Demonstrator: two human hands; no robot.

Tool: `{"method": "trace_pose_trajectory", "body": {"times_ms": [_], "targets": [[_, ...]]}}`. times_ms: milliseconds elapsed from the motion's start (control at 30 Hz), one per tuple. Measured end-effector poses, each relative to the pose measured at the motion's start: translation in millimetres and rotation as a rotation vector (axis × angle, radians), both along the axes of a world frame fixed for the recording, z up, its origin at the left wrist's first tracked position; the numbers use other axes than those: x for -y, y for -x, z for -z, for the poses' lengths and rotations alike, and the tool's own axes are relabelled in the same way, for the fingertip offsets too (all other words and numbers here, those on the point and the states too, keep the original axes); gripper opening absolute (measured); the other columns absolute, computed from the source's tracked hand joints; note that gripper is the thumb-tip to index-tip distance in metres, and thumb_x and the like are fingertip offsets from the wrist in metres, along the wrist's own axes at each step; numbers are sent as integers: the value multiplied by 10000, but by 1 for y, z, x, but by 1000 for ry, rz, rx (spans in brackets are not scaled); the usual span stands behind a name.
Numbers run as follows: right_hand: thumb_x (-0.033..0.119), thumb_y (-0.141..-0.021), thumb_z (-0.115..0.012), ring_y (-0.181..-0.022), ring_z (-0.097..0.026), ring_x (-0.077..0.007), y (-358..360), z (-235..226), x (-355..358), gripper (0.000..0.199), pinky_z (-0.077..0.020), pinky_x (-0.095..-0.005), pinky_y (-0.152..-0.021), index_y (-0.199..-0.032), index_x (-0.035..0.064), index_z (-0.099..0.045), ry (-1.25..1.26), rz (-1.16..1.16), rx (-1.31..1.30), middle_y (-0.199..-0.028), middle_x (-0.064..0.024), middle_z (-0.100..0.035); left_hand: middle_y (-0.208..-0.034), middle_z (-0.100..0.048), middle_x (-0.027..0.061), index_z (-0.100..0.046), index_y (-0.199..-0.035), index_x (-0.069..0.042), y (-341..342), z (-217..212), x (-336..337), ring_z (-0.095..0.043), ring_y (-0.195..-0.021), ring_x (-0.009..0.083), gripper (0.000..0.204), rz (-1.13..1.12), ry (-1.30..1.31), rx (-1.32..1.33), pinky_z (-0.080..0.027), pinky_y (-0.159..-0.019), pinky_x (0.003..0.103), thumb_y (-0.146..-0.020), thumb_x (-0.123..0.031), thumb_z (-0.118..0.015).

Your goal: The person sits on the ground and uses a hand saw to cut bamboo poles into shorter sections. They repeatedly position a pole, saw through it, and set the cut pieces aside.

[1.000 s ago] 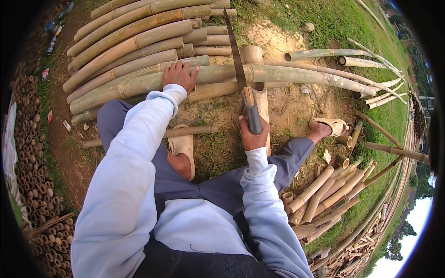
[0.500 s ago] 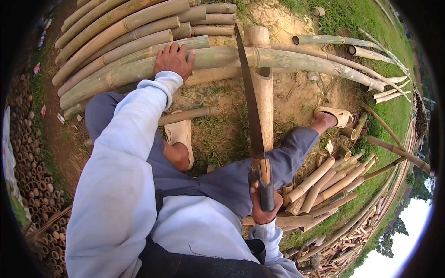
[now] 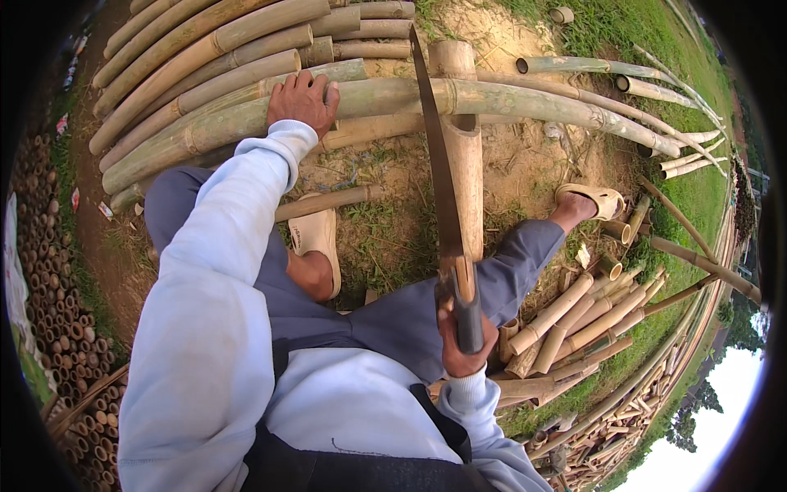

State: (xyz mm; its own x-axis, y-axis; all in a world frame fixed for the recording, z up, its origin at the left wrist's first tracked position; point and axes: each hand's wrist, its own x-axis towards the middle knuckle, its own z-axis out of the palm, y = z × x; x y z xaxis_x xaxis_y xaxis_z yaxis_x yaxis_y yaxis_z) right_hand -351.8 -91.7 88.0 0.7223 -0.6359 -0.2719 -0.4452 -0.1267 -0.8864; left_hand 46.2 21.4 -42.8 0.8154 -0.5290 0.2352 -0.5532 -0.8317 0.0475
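Observation:
A long greenish bamboo pole [image 3: 525, 100] lies crosswise in front of me, bearing on an upright notched bamboo post [image 3: 466, 164]. Toward its left part, my left hand [image 3: 303, 102] is closed over the top of the pole, fingers curled on the far side. Held by its dark handle, a handsaw [image 3: 443, 176] is in my right hand [image 3: 467, 344], low in front of my body. Its long brown blade points away from me and crosses the pole just left of the post. Whether the teeth have cut into the pole is too small to tell.
Several bamboo poles [image 3: 221, 49] are stacked at the far left. Short cut pieces [image 3: 566, 320] lie in a heap beside my right leg, and longer poles [image 3: 590, 66] at the far right. A short stick [image 3: 332, 202] lies by my left shoe. Bundled bamboo ends [image 3: 61, 328] fill the left edge.
My right hand and the saw have moved a little away from my body along the blade's line. My left hand keeps its place on the pole.

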Motion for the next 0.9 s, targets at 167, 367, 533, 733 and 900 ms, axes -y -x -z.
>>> {"method": "trace_pose_trajectory", "body": {"times_ms": [167,367,533,733,900], "targets": [[23,-888,-704,-764,-621,-84,-17,-1,15,221,-490,-236,-706,-1103,-29,-698,41,-21,3,-832,-54,-690,-992,-631,86,-713,-1023,-137,3,3,7,-607,-992,271,322,-18,60,11,-468,-894,439,-981,-398,-529],[115,-930,-727,-639,-492,-77,-157,55,53,158,-418,-286,-581,-917,-17,-640,15,-44,224,-688,-6,-565,-1015,-634,80,-711,-1076,-149,1,-3,13,-617,-1011,275,342,52,6,23,-475,-902,432,-1011,-399,-487],[21,-888,-734,-732,-580,-79,-17,20,7,146,-477,-242,-692,-1012,-28,-675,-36,36,72,-819,-32,-664,-981,-626,81,-715,-1050,-148,7,10,-4,-620,-984,277,347,23,8,3,-476,-885,435,-1010,-410,-491],[22,-884,-716,-697,-597,-89,-31,16,10,155,-481,-256,-656,-1029,-25,-687,42,-7,51,-771,-49,-664,-966,-630,74,-724,-1022,-141,4,8,6,-623,-966,281,329,3,48,47,-474,-868,435,-997,-387,-507],[97,-923,-736,-534,-477,-55,-160,55,63,169,-379,-246,-503,-830,-1,-633,50,-29,254,-609,29,-549,-976,-650,75,-738,-1023,-140,3,0,13,-625,-976,277,343,48,52,36,-471,-880,433,-993,-389,-504]]}}
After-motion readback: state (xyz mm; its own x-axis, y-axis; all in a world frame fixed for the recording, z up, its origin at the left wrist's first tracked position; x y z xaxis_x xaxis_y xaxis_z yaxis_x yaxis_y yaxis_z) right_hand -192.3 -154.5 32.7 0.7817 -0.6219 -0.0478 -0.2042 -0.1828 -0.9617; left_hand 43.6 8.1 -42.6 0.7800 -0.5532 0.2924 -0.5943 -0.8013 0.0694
